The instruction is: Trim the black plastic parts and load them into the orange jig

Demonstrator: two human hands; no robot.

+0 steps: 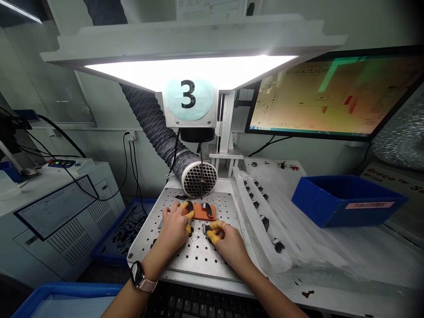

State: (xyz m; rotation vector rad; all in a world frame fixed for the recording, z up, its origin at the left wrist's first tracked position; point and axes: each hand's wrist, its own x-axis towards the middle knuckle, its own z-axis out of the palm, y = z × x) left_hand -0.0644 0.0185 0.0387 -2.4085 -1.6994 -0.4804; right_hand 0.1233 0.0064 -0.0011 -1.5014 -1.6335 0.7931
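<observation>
On my feed, the left hand (172, 229) sits curled, its fingertips sheathed in yellow rubber finger cots (189, 215) against the left edge of a flat, rounded-corner orange pad (203, 212). A slim black piece (190, 206) lies on the pad just beside those fingers, and I can't tell whether the left hand grips it or only touches it. A second slim black piece with a silvery face (207, 209) lies on the pad to its right.

The right hand (228, 245) is half closed, its yellow-capped fingers (215, 225) seeming to pinch a small black mesh-faced part (207, 229) just in front of the pad. The pad rests on a perforated aluminium plate (198, 258), its round holes set in a tidy grid.

Behind the plate, a ribbed grey flexible duct (152, 128) ends in a round lattice grille (200, 179). To the right, a crinkled clear plastic sleeve (261, 212) holds a line of small black parts, and farther right sits a rectangular blue plastic tray (347, 201) with a pink label. To the left, a shallow blue bin (127, 234) holds a heap of dark slivers. A square-faced smartwatch with a pink strap (137, 274) wraps the left wrist, above a black keyboard (198, 302).
</observation>
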